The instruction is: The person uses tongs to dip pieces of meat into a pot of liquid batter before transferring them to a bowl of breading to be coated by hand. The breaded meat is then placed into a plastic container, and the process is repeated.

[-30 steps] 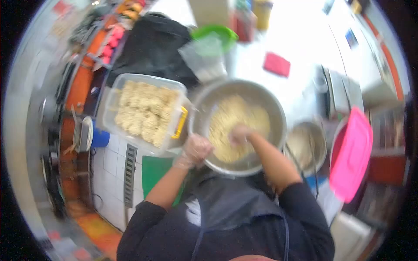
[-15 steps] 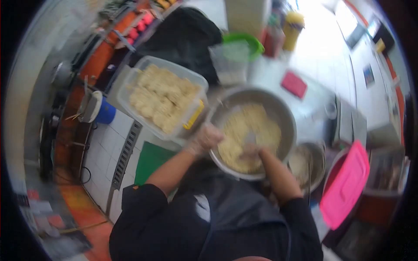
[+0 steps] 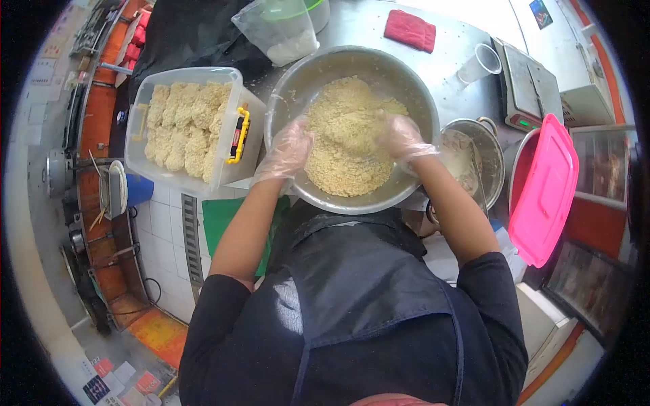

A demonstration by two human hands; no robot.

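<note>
A wide metal bowl in front of me holds a heap of pale, coarse crumbs. My left hand, in a clear plastic glove, is inside the bowl's left side, cupped loosely against the crumbs with its fingertips partly hidden. Across the heap, my right hand, gloved likewise, lies at the right side of the crumbs; its fingers are smeared by motion. Crumbs between the two hands look blurred. Left of the bowl, a clear plastic tub with a yellow latch holds several crumb-coated pieces in rows.
Right of the bowl stands a metal pot with pale batter, beside a pink lid. A scale, a plastic cup and a red cloth are farther back. A bag of white powder leans behind the bowl.
The view has tilted and steadied, so the bowl sits higher in it. My left hand has moved from the bowl's rim into the crumbs; my right hand has shifted to the heap's right side.
</note>
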